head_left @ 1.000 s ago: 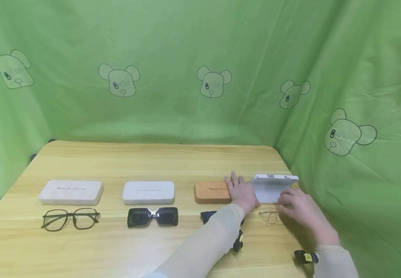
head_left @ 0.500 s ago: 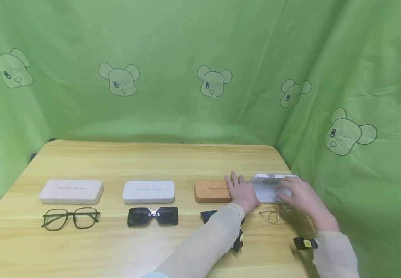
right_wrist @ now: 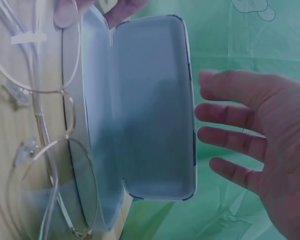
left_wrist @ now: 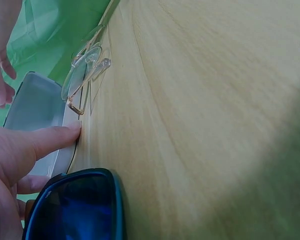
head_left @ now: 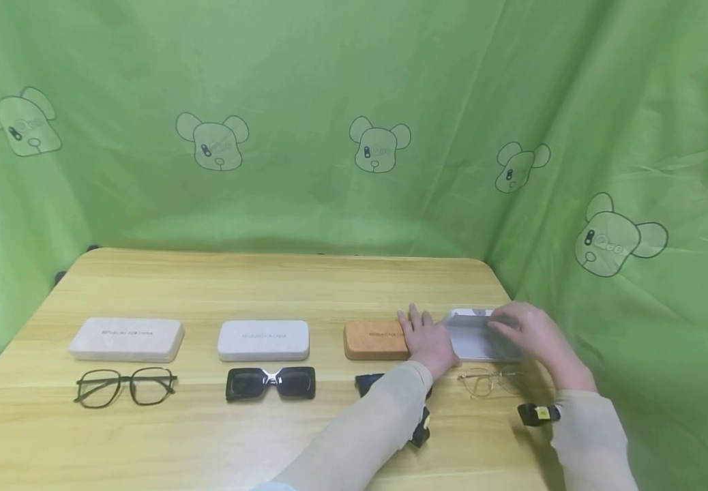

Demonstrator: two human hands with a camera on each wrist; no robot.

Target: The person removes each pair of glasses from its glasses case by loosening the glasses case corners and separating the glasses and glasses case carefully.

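An opened glasses case (head_left: 479,341) with a pale grey-blue lining stands at the table's right, its lid (right_wrist: 152,107) raised. My left hand (head_left: 432,341) holds its left end, with the thumb (left_wrist: 57,140) against the front wall. The other fingers reach back over the right end of an orange glasses case (head_left: 375,341). At the lid's free edge is my right hand (head_left: 528,331), fingers extended and slightly apart, the fingertips right at that edge in the right wrist view. Thin gold wire-framed glasses (head_left: 483,387) lie in front of the opened case. Nothing shows inside it.
Dark sunglasses (left_wrist: 85,210) are partly hidden under my left forearm. Further left lie black sunglasses (head_left: 270,383) before a white case (head_left: 263,341), and black-framed glasses (head_left: 123,387) before a cream case (head_left: 127,341). Green curtain (head_left: 305,211) hangs behind the table and along its right side.
My right hand has moved up and back from the front of the opened case to the lid's edge, uncovering more of the wire-framed glasses. The left hand has stayed in place.
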